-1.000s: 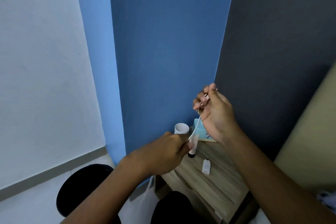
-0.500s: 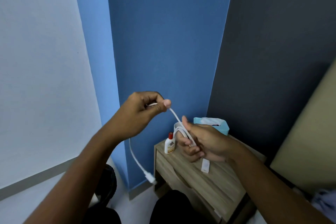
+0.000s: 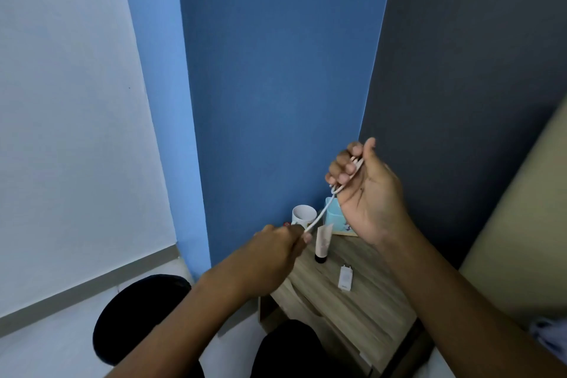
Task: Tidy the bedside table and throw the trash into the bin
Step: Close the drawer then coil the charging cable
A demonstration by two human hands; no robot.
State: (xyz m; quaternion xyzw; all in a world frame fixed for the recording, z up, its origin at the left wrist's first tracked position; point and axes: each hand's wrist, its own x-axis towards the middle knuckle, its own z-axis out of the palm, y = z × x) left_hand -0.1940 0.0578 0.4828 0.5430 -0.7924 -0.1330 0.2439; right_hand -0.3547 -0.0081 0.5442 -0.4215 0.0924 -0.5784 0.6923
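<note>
I see my right hand (image 3: 366, 193) raised above the bedside table (image 3: 362, 310), fingers curled around coils of a white cable (image 3: 320, 215). My left hand (image 3: 276, 242) is closed, pinching that cable's lower run taut just over the table's left edge. On the table, a mug (image 3: 303, 215) and a tissue box (image 3: 334, 219) sit at the back by the blue wall (image 3: 276, 86); a tube (image 3: 322, 244) stands in front of them. A white charger (image 3: 345, 278) lies mid-table, with bare wood toward the front edge.

Bare forearms, no sleeves seen.
No rings or watch are worn on left hand (image 3: 276, 244) or right hand (image 3: 366, 193); dark legwear is noted.
</note>
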